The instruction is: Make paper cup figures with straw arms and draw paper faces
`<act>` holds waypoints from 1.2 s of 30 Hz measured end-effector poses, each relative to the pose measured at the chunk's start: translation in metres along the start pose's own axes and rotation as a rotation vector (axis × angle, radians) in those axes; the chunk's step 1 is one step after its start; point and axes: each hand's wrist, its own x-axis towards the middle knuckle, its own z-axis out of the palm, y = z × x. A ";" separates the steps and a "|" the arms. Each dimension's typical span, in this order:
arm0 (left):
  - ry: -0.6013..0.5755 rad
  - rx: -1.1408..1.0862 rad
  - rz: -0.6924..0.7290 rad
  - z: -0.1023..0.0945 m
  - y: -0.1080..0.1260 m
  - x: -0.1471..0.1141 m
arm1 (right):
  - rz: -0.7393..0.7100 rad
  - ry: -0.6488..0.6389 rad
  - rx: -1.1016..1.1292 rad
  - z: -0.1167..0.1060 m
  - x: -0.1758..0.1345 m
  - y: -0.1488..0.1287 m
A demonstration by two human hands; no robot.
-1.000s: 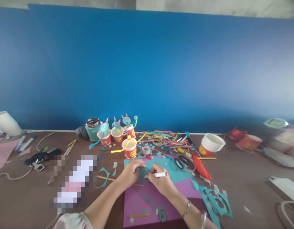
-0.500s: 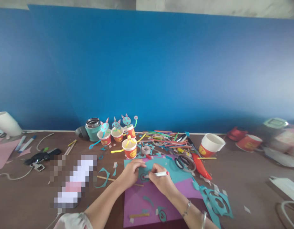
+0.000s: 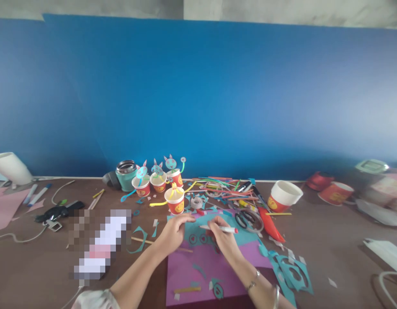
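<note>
My right hand (image 3: 221, 235) grips a white marker (image 3: 225, 229) with a red end, its tip pointing left just over the teal paper (image 3: 241, 227). Fingers outstretched, my left hand (image 3: 175, 229) lies on the left part of that paper. Between my hands, two small drawn circles with red marks inside (image 3: 198, 238) show on the teal sheet. Under it spreads a purple sheet (image 3: 182, 274), where a cut-out teal circle with a dark ring (image 3: 218, 290) lies near the front. Beyond my left hand stands a paper cup (image 3: 175, 201) with yellow arms.
Paper cups with teal animal faces (image 3: 158, 182) stand at the back beside a teal flask (image 3: 125, 175). Scissors (image 3: 245, 219), tape (image 3: 196, 202) and pipe cleaners (image 3: 224, 189) lie behind the paper. White cups (image 3: 285, 195) and teal scraps (image 3: 295, 274) are on the right.
My right hand has shifted slightly right and up with the marker, uncovering a second drawn circle beside the first. My left hand stays nearly in place.
</note>
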 end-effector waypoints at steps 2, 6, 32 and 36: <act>-0.011 0.066 -0.021 -0.006 0.005 -0.003 | 0.036 0.029 0.024 -0.002 0.000 -0.001; -0.013 0.287 -0.014 -0.020 0.012 -0.021 | 0.066 0.066 0.046 -0.004 -0.002 -0.003; -0.052 0.331 0.047 -0.011 0.005 -0.048 | -0.048 0.038 0.522 -0.016 0.023 -0.059; -0.067 0.305 -0.004 -0.013 0.007 -0.047 | -0.041 -0.085 0.412 -0.008 0.017 -0.053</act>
